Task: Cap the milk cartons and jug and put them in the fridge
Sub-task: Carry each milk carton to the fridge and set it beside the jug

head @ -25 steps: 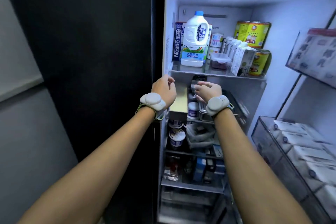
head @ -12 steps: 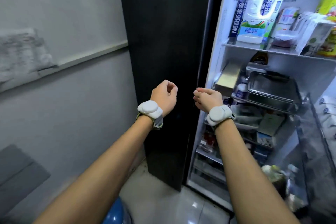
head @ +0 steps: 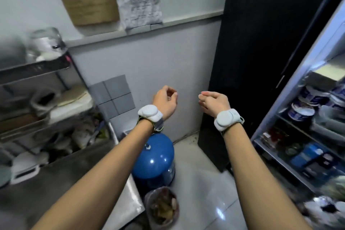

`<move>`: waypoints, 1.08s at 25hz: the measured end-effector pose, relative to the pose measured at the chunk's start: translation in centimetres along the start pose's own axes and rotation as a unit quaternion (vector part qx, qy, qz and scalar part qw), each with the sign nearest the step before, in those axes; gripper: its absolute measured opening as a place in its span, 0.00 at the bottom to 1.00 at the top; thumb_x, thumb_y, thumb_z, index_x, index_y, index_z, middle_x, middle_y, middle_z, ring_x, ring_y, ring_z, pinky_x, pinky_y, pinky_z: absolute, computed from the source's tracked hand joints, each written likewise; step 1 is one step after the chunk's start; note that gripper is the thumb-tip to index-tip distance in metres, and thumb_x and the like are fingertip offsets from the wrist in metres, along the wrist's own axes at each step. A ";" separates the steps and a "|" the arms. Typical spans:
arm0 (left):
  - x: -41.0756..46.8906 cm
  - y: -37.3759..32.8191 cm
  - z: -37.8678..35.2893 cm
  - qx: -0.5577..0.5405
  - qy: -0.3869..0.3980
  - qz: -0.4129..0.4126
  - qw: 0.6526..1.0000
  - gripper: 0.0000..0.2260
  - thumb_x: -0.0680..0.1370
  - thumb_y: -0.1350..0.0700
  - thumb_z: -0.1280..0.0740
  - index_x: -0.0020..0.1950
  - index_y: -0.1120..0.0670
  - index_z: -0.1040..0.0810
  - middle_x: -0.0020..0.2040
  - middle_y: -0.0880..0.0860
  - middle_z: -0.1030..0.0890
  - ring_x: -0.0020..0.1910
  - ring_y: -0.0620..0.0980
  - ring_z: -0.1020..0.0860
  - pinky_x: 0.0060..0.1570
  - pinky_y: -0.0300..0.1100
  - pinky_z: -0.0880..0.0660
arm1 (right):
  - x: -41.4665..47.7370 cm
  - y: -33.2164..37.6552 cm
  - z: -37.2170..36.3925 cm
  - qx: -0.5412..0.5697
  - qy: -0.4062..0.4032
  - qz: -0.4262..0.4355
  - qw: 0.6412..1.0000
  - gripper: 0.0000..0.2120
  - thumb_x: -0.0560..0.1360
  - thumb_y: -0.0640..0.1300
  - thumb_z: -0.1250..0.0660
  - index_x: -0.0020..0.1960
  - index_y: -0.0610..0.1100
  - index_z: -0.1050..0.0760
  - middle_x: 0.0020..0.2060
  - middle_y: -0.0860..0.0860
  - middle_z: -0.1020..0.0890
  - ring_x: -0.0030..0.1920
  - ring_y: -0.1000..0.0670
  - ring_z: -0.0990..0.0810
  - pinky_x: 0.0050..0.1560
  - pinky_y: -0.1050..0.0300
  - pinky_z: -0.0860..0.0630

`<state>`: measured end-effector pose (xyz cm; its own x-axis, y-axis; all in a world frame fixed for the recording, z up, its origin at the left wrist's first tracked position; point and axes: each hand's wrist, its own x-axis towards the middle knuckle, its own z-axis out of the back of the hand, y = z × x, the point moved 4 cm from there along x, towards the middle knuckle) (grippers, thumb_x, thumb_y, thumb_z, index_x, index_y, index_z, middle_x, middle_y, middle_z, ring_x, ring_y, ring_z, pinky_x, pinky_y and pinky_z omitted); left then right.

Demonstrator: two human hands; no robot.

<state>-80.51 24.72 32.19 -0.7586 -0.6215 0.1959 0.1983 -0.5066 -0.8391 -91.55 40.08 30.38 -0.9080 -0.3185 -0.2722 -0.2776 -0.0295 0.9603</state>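
Fridge (head: 291, 87): at the right edge of the head view, open and lit inside; white tubs (head: 301, 113) and blue packs stand on its shelves, all blurred.
Left hand (head: 165, 101): raised in front of the grey wall (head: 158, 61), well apart from the fridge; fingers loosely curled, holding nothing.
Right hand (head: 214, 103): beside the left one, nearer to the fridge; fingers relaxed and slightly bent, holding nothing.
Wristbands (head: 149, 113): white, one on each wrist.
Blue water bottle (head: 154, 157): upright on the floor (head: 205, 183), under the left forearm.
Metal rack (head: 37, 69): at the left, its contents blurred.
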 end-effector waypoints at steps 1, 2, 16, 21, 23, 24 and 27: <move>-1.1 1.6 2.1 0.012 -0.016 0.010 1.000 0.07 0.79 0.54 0.36 0.52 0.56 0.22 0.41 0.53 0.17 0.43 0.54 0.17 0.45 0.51 0.19 | -0.9 -0.9 -2.5 -0.008 0.024 -0.008 1.000 0.04 0.74 0.37 0.28 0.47 0.44 0.20 0.42 0.44 0.18 0.39 0.49 0.18 0.37 0.58 0.24; -2.2 3.6 4.4 0.022 -0.033 0.025 0.999 0.07 0.78 0.54 0.36 0.51 0.55 0.22 0.42 0.53 0.16 0.43 0.53 0.16 0.45 0.51 0.19 | -1.8 -2.0 -5.2 -0.016 0.051 -0.013 0.998 0.05 0.74 0.37 0.28 0.46 0.45 0.21 0.41 0.45 0.18 0.39 0.49 0.19 0.35 0.59 0.25; -22.2 28.3 31.6 0.114 -0.150 0.244 0.951 0.06 0.78 0.54 0.33 0.52 0.53 0.23 0.43 0.51 0.18 0.45 0.53 0.19 0.50 0.48 0.22 | -19.5 -20.1 -35.3 -0.138 0.290 -0.113 0.940 0.08 0.72 0.36 0.25 0.50 0.40 0.19 0.45 0.40 0.17 0.45 0.44 0.19 0.46 0.54 0.23; -28.8 34.2 37.5 0.119 -0.188 0.293 0.930 0.09 0.77 0.57 0.32 0.56 0.57 0.23 0.48 0.54 0.18 0.44 0.52 0.20 0.50 0.44 0.23 | -25.3 -25.4 -42.5 -0.187 0.351 -0.131 0.908 0.09 0.70 0.36 0.24 0.48 0.42 0.20 0.45 0.40 0.17 0.45 0.46 0.21 0.50 0.53 0.24; -31.4 36.5 39.8 0.129 -0.216 0.302 0.919 0.11 0.75 0.59 0.31 0.57 0.57 0.23 0.52 0.56 0.20 0.48 0.53 0.20 0.54 0.44 0.25 | -27.4 -27.9 -45.5 -0.196 0.379 -0.137 0.894 0.15 0.69 0.34 0.24 0.55 0.37 0.21 0.48 0.40 0.18 0.47 0.46 0.20 0.49 0.57 0.24; -32.4 37.5 40.6 0.139 -0.224 0.309 0.914 0.13 0.75 0.60 0.31 0.59 0.57 0.24 0.55 0.57 0.21 0.52 0.55 0.21 0.56 0.44 0.27 | -28.2 -28.9 -46.4 -0.200 0.392 -0.136 0.888 0.19 0.69 0.32 0.24 0.58 0.34 0.23 0.50 0.39 0.18 0.50 0.46 0.20 0.49 0.57 0.24; -35.0 40.1 42.2 0.149 -0.222 0.342 0.901 0.18 0.74 0.62 0.30 0.64 0.59 0.27 0.61 0.60 0.27 0.58 0.57 0.24 0.63 0.44 0.29 | -30.6 -31.7 -49.0 -0.253 0.427 -0.112 0.861 0.29 0.66 0.31 0.22 0.65 0.37 0.26 0.55 0.42 0.21 0.58 0.47 0.21 0.59 0.53 0.23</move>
<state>-19.82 0.89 13.08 -0.0861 -0.9934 -0.0755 0.7328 -0.0119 -0.6803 -39.60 4.36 11.24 -0.2278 -0.8252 -0.5169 -0.0480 -0.5207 0.8524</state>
